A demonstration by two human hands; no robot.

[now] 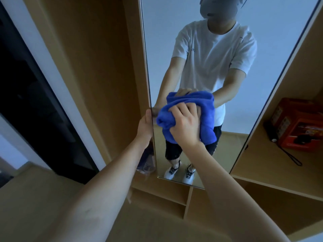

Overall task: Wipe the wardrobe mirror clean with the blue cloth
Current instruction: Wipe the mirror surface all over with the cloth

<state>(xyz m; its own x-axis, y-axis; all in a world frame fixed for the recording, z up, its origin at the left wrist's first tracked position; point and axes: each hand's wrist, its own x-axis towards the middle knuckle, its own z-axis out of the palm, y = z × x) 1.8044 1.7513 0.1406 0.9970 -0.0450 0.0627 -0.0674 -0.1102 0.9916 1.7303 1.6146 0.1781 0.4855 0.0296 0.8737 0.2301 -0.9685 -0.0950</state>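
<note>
Your right hand [185,127] is on the blue cloth [188,116], fingers curled into a bunched fold of it and pressing the wad flat against the wardrobe mirror [272,55], about mid-height on the glass and toward its left side. The cloth is crumpled rather than spread, with a thick roll poking out to the left of your knuckles and a looser flap hanging down to the right of your wrist. Your left hand [146,128] is at the mirror's left edge [148,88], fingers wrapped around behind the panel so they are out of sight, the thumb lying along the front of the edge, so that hand grips the edge itself. The two hands sit near each other, the cloth's left roll just beside your left thumb. In the glass you can see your own reflection, white T-shirt and dark shorts, both arms reaching in. To the left of the mirror there is the wardrobe's wooden side panel [97,70]. Off to the right, an open shelf [262,163] holds a red box [300,126], with a dark object on a black strap [290,154] lying in front of it.
</note>
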